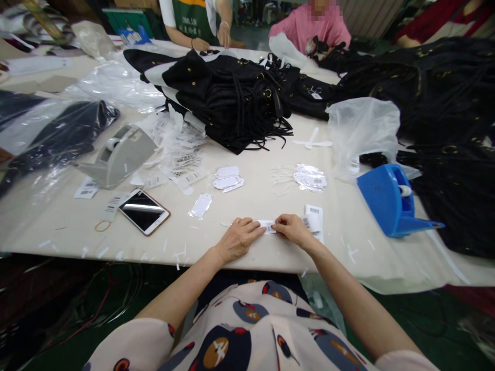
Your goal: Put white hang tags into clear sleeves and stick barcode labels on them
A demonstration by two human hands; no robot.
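A small white hang tag lies on the table between my hands, with a barcode sticker on its right part. My left hand rests on the tag's left end, fingers stretched out and flat. My right hand is closed in a pinch at the sticker's right edge, the fingertips touching it. Just beyond that hand lies a sheet of barcode labels, partly curled up. Farther off are a stack of blank white tags, a single tag and a pile of tags with barcodes.
A phone and a grey tape dispenser are on the left. A blue tape dispenser stands right. Black bags with fringes are heaped beyond, near loose labels and a clear plastic bag. Other people work across the table.
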